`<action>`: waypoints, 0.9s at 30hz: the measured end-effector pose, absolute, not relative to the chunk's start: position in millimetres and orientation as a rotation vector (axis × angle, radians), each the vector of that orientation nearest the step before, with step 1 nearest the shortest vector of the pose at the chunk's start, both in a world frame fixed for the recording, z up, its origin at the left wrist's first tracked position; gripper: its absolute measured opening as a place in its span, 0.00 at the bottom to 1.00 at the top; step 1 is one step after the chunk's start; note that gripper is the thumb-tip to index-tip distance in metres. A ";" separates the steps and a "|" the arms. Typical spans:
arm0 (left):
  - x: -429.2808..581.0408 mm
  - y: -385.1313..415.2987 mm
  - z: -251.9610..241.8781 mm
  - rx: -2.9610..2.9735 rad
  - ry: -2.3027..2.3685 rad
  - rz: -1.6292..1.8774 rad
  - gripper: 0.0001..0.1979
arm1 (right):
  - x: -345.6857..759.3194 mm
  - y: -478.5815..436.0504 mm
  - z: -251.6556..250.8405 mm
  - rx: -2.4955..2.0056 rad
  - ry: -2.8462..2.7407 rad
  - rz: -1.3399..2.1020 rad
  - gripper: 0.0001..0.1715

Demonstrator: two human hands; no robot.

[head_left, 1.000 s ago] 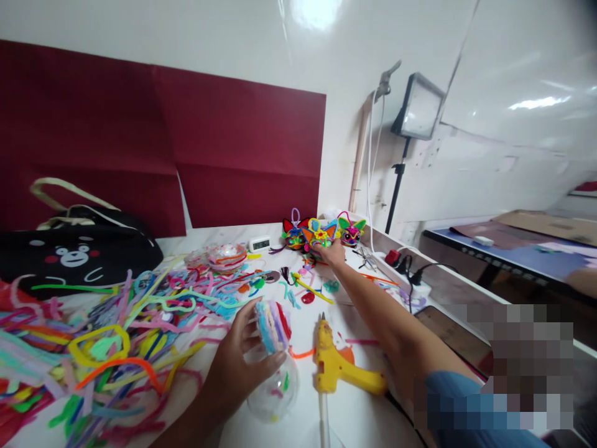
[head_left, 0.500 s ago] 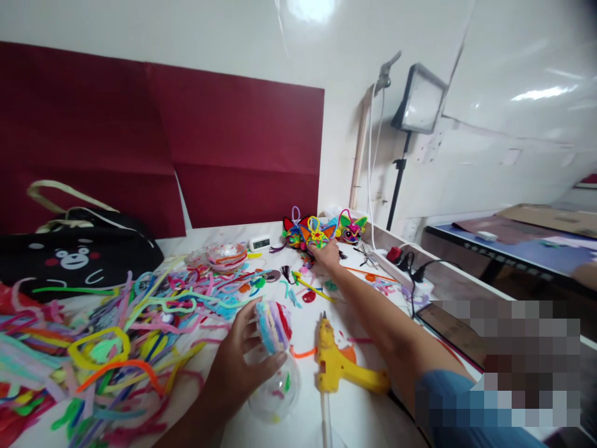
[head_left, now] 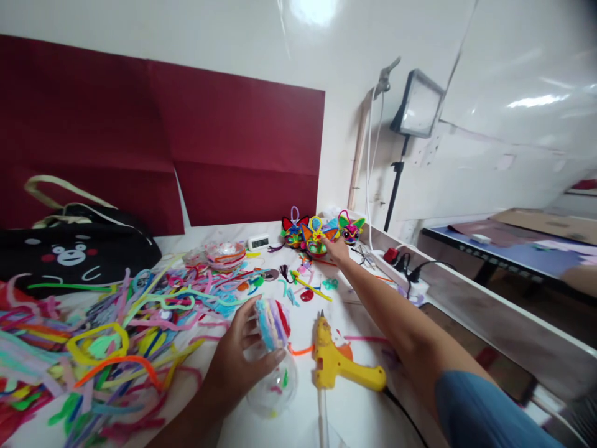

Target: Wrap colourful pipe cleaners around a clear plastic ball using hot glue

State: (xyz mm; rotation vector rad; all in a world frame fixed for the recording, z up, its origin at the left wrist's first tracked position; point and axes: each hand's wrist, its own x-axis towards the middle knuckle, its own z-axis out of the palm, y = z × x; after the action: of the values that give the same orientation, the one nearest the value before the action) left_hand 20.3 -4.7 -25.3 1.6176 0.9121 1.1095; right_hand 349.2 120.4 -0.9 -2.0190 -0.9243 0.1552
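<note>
My left hand (head_left: 245, 358) grips a rounded piece wrapped in fuzzy striped pipe cleaners (head_left: 273, 323), blue, cream, lilac and red. Just below it is a clear plastic dome (head_left: 275, 395) with small coloured bits showing through; whether the two are joined cannot be made out. My right hand (head_left: 336, 250) reaches far across the table, its fingertips against the right side of a colourful eared pipe-cleaner ornament (head_left: 317, 246). Its fingers are too small and blurred to show a grip. Similar ornaments stand beside it, one with red ears (head_left: 293, 235) and one with green ears (head_left: 351, 229).
A yellow glue gun (head_left: 347, 367) lies between my arms. Loose pipe cleaners (head_left: 125, 348) cover the left side, before a black bag (head_left: 79, 249). Clear domes (head_left: 224, 255) and a small digital clock (head_left: 258, 242) sit behind. A power strip (head_left: 410, 280) and phone (head_left: 480, 348) are right.
My right hand has shifted slightly right across the front of the middle ornament, whose green face now shows more. My left hand keeps the striped piece in nearly the same place.
</note>
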 end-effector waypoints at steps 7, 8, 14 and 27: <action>19.4 -3.8 -26.5 1.646 0.911 1.103 0.43 | 340.4 118.7 -9.9 -2.046 -0.846 0.229 0.20; 19.1 -3.6 -27.0 1.645 0.913 1.100 0.43 | 341.7 118.9 -9.7 -2.047 -0.848 0.222 0.20; 18.0 -2.7 -29.7 1.642 0.885 1.097 0.43 | 365.8 109.8 3.4 -2.076 -0.916 0.163 0.19; 18.7 -2.1 -28.8 1.665 0.909 1.091 0.45 | 324.1 107.4 -14.5 -2.152 -1.062 0.119 0.37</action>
State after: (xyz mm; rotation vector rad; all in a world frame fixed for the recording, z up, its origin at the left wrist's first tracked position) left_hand 18.7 -2.1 -28.8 1.6648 0.9089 1.0910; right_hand 324.1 107.4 -14.5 -2.1518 -1.0617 0.1193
